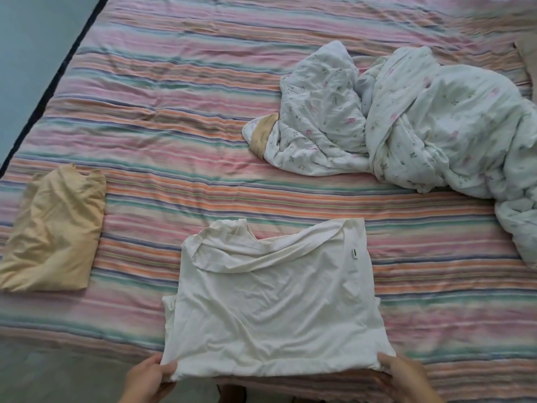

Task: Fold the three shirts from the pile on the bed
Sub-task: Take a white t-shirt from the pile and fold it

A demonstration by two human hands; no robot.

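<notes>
At the near edge of a striped bed (180, 91), a person's left hand (151, 376) and right hand (406, 376) each pinch a bottom corner of a white shirt (273, 301), thumbs on top of the cloth. The shirt lies flat, sleeves tucked in, collar pointing away. To its left, well apart, a peach shirt (55, 231) rests folded. Farther back on the right, a crumpled floral quilt (421, 123) sprawls across the bedcover.
</notes>
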